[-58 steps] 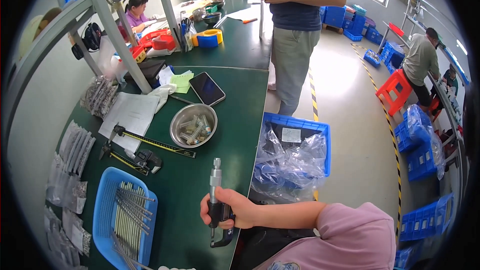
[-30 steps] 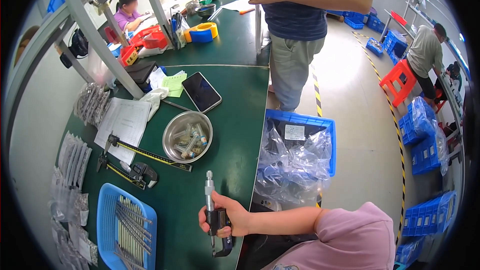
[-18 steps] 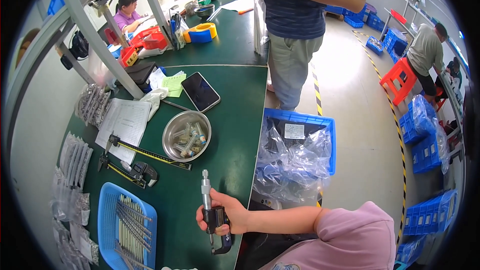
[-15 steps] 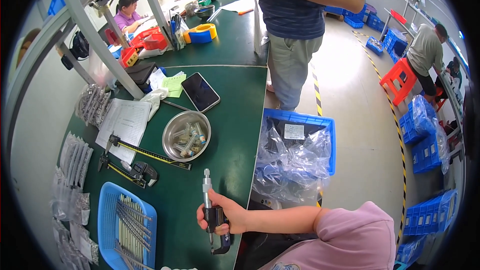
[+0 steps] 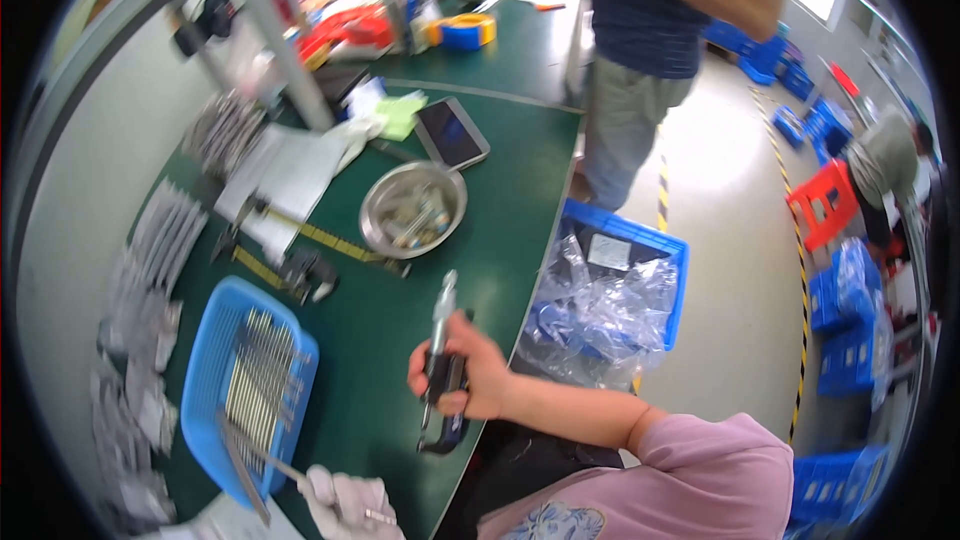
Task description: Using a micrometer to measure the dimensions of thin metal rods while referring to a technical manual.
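My right hand (image 5: 478, 370) is closed around a micrometer (image 5: 444, 308) over the green table (image 5: 520, 190), its silver thimble pointing up and its dark frame down. At the lower edge my left hand (image 5: 350, 502), in a white glove, is closed on a thin metal rod (image 5: 272, 460). The rod slants from the hand toward a light blue basket (image 5: 203, 380), and a short metal end shows past the fingers. Many slim metal rods (image 5: 258, 370) lie in the basket. A flat metal bar (image 5: 243, 475) crosses the basket's near end; motion blurs its details.
A steel bowl (image 5: 371, 212) holds small glass tubes. Beside it lie a caliper (image 5: 345, 243), paper sheets (image 5: 290, 165) and a phone (image 5: 452, 132). Bagged parts (image 5: 130, 370) line the left. A blue crate (image 5: 682, 290) stands right of the table, near a standing person (image 5: 650, 30).
My gloved left hand has come into view at the bottom with a rod. The view has shifted, so the table things appear moved. The right hand still holds the micrometer.
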Available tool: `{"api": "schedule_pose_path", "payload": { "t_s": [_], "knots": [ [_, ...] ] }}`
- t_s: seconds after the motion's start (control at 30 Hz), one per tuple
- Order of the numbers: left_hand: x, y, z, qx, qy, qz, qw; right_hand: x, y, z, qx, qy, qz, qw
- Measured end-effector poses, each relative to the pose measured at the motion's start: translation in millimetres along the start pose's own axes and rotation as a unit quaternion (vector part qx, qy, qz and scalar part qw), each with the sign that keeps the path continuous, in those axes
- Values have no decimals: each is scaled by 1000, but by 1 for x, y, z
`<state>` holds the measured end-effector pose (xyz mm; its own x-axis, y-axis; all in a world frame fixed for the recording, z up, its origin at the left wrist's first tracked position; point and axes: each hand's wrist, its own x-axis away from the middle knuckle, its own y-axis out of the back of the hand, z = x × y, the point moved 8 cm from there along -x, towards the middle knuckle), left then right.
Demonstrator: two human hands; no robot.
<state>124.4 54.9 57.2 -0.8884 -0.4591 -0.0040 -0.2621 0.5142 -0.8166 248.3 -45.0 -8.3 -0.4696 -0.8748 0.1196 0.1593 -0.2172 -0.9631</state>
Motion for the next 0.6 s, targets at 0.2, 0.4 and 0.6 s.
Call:
{"api": "schedule_pose_path", "payload": {
  "t_s": [0.2,0.4,0.6],
  "knots": [
    [-3,-4,10,-8,11,15,1000,23,-26,3,59,14,22,998],
    [9,-2,-2,19,-13,20,1000,19,-44,4,67,39,20,997],
    [2,2,-1,42,-15,12,999,14,-50,24,56,90,-18,994]
  ]
}}
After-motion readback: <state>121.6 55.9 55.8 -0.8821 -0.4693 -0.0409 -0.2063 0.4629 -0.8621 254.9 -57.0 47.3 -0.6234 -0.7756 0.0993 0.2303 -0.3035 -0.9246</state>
